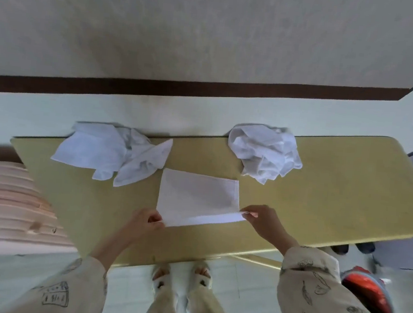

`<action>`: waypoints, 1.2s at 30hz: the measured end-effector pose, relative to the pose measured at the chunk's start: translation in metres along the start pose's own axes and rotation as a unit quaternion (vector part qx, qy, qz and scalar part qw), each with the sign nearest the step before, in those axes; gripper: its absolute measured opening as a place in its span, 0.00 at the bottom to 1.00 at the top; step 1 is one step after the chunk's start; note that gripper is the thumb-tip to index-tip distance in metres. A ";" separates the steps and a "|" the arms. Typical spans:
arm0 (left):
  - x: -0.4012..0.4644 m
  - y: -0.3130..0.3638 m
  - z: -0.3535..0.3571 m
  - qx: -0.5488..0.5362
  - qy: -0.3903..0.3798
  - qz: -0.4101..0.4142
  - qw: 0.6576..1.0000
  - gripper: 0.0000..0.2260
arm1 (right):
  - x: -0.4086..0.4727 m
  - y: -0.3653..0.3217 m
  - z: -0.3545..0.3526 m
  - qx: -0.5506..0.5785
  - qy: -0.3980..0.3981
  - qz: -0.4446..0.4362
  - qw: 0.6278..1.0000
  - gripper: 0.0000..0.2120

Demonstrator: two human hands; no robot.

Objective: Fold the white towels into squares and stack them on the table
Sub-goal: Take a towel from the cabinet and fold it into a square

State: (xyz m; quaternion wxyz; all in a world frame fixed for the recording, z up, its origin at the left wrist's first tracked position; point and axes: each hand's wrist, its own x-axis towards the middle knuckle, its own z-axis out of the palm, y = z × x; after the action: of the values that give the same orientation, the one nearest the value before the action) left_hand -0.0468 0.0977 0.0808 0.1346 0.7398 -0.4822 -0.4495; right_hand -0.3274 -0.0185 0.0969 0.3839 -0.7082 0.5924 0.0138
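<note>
Both hands — left hand [147, 220], right hand [261, 218] — pinched the flat white towel's [196, 195] near edge, each grip closed on it; crumpled towels [110, 152] [263, 153] lay beyond on the yellow worktop [336, 189].

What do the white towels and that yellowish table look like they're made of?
The flat towel that the left hand and right hand pinch looks like thin woven cloth, probably cotton: matte, limp, with a stitched hem. The two crumpled towels crease softly, the same way. The table looks like a smooth laminate or plastic top, slightly glossy, chipped at its right edge.
</note>
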 end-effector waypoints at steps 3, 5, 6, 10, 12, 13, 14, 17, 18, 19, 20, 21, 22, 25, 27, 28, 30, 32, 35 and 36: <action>0.000 -0.019 0.021 -0.011 -0.054 -0.034 0.998 0.12 | 0.000 0.018 0.022 0.008 -0.020 0.035 0.999 0.09; 0.004 -0.026 0.026 -0.030 -0.063 -0.052 0.996 0.12 | 0.002 0.026 0.031 0.009 -0.031 0.048 0.998 0.09; 0.008 -0.027 0.026 -0.034 -0.056 -0.057 0.996 0.10 | 0.005 0.028 0.032 0.008 -0.031 0.051 0.998 0.09; 0.036 -0.026 0.016 -0.042 0.005 -0.049 0.998 0.06 | 0.026 0.030 0.033 0.003 -0.004 0.049 0.999 0.10; 0.053 -0.024 0.009 -0.064 0.049 -0.044 0.996 0.07 | 0.041 0.028 0.033 0.031 0.019 0.052 0.998 0.10; 0.061 -0.022 0.006 -0.079 0.068 -0.047 0.993 0.07 | 0.048 0.026 0.034 0.053 0.028 0.059 0.996 0.10; 0.070 -0.022 0.005 -0.095 0.085 -0.051 0.990 0.07 | 0.056 0.025 0.035 0.073 0.035 0.068 0.994 0.10; 0.093 -0.024 0.006 -0.134 0.119 -0.066 0.982 0.07 | 0.076 0.026 0.042 0.116 0.048 0.082 0.989 0.08; 0.099 -0.026 0.007 -0.135 0.124 -0.069 0.981 0.08 | 0.081 0.027 0.044 0.125 0.052 0.086 0.987 0.08; 0.104 -0.027 0.009 -0.135 0.126 -0.072 0.980 0.09 | 0.086 0.030 0.047 0.133 0.055 0.091 0.985 0.07; 0.108 -0.028 0.011 -0.136 0.126 -0.075 0.980 0.09 | 0.089 0.033 0.050 0.137 0.058 0.097 0.984 0.07; 0.111 -0.030 0.014 -0.139 0.125 -0.077 0.979 0.09 | 0.091 0.036 0.053 0.140 0.061 0.103 0.983 0.07; 0.113 -0.031 0.016 -0.142 0.127 -0.075 0.979 0.09 | 0.093 0.039 0.055 0.141 0.065 0.106 0.982 0.06; 0.120 -0.035 0.021 -0.143 0.144 -0.074 0.976 0.07 | 0.097 0.045 0.062 0.143 0.082 0.107 0.980 0.05; 0.125 -0.037 0.021 -0.137 0.150 -0.077 0.976 0.05 | 0.101 0.047 0.065 0.141 0.097 0.103 0.980 0.05; 0.127 -0.037 0.021 -0.131 0.150 -0.082 0.977 0.03 | 0.103 0.047 0.066 0.140 0.103 0.102 0.980 0.06; 0.130 -0.039 0.021 -0.128 0.149 -0.086 0.977 0.02 | 0.106 0.048 0.067 0.139 0.110 0.103 0.979 0.06; 0.131 -0.040 0.021 -0.129 0.152 -0.086 0.976 0.05 | 0.109 0.047 0.067 0.133 0.112 0.108 0.979 0.09; 0.133 -0.042 0.021 -0.118 0.162 -0.099 0.975 0.04 | 0.112 0.046 0.068 0.122 0.113 0.121 0.979 0.12; 0.134 -0.042 0.022 -0.112 0.165 -0.102 0.975 0.04 | 0.113 0.045 0.068 0.120 0.112 0.124 0.979 0.11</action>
State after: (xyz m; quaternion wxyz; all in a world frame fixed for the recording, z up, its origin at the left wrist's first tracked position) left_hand -0.0219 0.0117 -0.0299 0.2477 0.8292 -0.3221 -0.3839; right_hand -0.3028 -0.0738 -0.0285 0.3927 -0.5750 0.7121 -0.0898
